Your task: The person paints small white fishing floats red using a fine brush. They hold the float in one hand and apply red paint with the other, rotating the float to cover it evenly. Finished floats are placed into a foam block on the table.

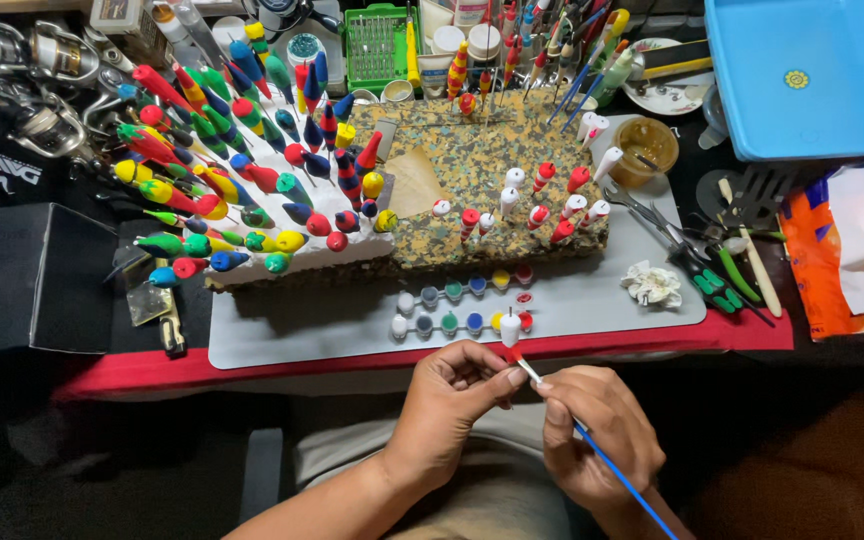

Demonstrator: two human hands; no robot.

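Hands together, brush against float

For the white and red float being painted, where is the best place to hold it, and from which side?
Hold the float by its lower red end, coming from the left, as the left hand does. The white upper body points up and away, and the brush in the right hand meets the red part from the right, so that side and the fresh paint should probably be left free.
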